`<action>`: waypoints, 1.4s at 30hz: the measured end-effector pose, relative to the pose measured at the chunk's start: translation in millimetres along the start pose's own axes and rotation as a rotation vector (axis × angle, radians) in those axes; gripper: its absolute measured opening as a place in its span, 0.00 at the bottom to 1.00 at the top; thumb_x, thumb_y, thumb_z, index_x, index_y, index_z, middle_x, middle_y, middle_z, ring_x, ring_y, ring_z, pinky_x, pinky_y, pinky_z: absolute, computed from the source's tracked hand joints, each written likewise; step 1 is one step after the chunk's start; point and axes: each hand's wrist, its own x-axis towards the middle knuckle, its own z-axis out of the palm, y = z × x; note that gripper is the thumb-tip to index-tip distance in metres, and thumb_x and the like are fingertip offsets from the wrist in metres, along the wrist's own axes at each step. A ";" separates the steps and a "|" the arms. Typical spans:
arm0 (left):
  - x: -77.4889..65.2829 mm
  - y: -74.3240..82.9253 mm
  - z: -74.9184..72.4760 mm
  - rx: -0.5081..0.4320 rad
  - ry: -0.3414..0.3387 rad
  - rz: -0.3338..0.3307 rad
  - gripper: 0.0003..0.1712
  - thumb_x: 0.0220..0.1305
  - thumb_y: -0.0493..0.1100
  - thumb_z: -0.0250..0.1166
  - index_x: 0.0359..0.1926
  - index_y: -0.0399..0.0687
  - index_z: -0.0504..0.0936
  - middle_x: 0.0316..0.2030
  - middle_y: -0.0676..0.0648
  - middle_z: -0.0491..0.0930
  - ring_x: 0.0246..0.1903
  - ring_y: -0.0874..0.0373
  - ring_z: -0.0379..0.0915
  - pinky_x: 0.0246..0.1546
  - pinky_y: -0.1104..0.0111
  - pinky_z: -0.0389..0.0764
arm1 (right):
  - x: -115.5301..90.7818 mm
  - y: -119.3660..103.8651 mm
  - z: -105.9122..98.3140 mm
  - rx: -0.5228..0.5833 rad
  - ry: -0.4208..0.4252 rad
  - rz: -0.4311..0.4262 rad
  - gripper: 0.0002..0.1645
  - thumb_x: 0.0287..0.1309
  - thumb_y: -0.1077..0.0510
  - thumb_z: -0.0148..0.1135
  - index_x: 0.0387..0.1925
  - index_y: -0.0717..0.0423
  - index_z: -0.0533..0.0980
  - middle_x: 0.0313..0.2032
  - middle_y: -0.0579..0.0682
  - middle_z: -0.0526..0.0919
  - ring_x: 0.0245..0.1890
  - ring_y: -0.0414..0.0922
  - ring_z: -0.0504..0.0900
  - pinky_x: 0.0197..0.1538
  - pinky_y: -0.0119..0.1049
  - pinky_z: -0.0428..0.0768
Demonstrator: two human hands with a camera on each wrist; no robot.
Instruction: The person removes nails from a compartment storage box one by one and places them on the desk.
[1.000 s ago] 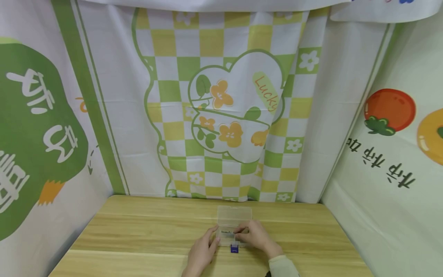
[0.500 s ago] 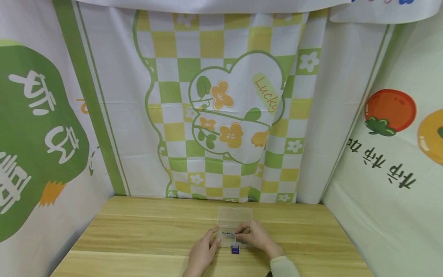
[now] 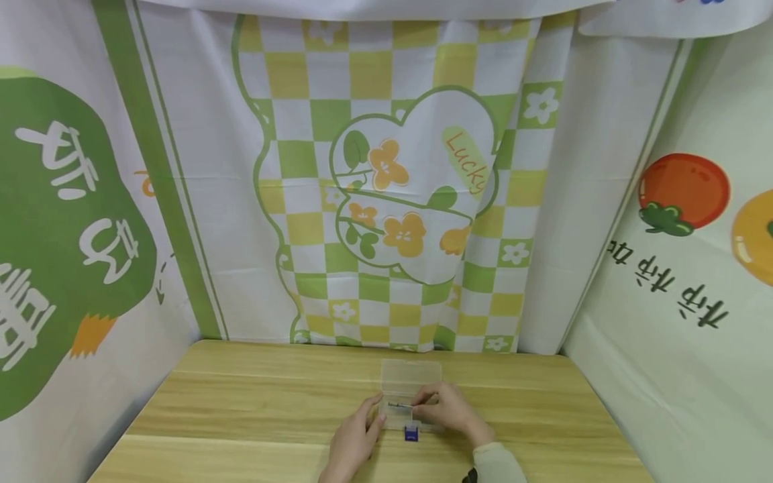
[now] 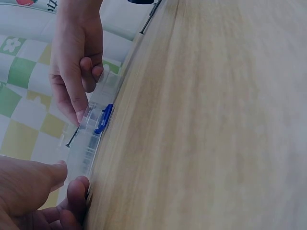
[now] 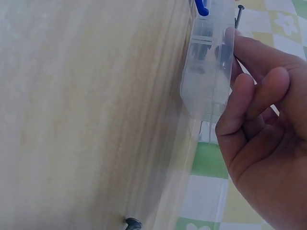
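A small clear plastic box (image 3: 398,419) with its lid (image 3: 410,376) raised lies on the table, a blue latch (image 3: 411,434) at its front. My left hand (image 3: 356,439) holds the box's left end between thumb and fingers. Over the box, my right hand (image 3: 449,412) pinches a dark, thin screw (image 4: 72,136) by thumb and index fingertip. Its flat head points left, toward my left hand. Small dark pieces show in the left compartment in the head view, too small to tell apart. My right hand covers much of the right compartment.
Another dark screw (image 4: 150,18) lies on the wooden table (image 3: 253,402) to the right of the box. Its flared head (image 5: 133,223) shows low in the right wrist view. A checkered, printed cloth (image 3: 398,308) hangs behind the table, and printed cloths flank both sides.
Both hands and the box stay almost where they were. The right fingertips shift only slightly over the box, still pinching the screw.
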 end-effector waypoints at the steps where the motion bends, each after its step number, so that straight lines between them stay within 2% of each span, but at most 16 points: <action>1: -0.2 0.3 -0.1 0.001 0.002 0.001 0.26 0.78 0.49 0.64 0.72 0.51 0.76 0.15 0.60 0.69 0.11 0.67 0.62 0.14 0.71 0.61 | 0.0 -0.7 -0.3 0.002 -0.001 0.001 0.04 0.65 0.59 0.73 0.39 0.56 0.88 0.37 0.46 0.90 0.40 0.42 0.85 0.43 0.35 0.82; 16: -0.9 2.0 -0.4 0.009 0.009 0.007 0.26 0.77 0.48 0.64 0.72 0.50 0.77 0.16 0.61 0.68 0.11 0.67 0.61 0.14 0.72 0.60 | -2.7 -4.1 0.3 0.032 0.019 0.040 0.05 0.66 0.58 0.72 0.39 0.56 0.89 0.37 0.46 0.90 0.38 0.41 0.85 0.40 0.33 0.82; 35: -0.7 1.7 -1.8 0.031 0.014 0.012 0.26 0.77 0.48 0.65 0.71 0.50 0.77 0.16 0.60 0.68 0.13 0.67 0.59 0.15 0.72 0.61 | -7.5 -6.1 -0.5 0.012 0.050 0.055 0.05 0.67 0.57 0.73 0.40 0.54 0.89 0.38 0.44 0.89 0.37 0.40 0.84 0.39 0.32 0.81; 42: -1.6 4.4 -1.6 0.021 0.010 0.020 0.25 0.77 0.46 0.65 0.71 0.48 0.77 0.15 0.60 0.67 0.12 0.68 0.58 0.14 0.73 0.59 | -12.3 -10.4 -3.7 -0.026 0.082 0.020 0.03 0.66 0.59 0.73 0.39 0.55 0.89 0.37 0.43 0.89 0.37 0.38 0.83 0.39 0.31 0.79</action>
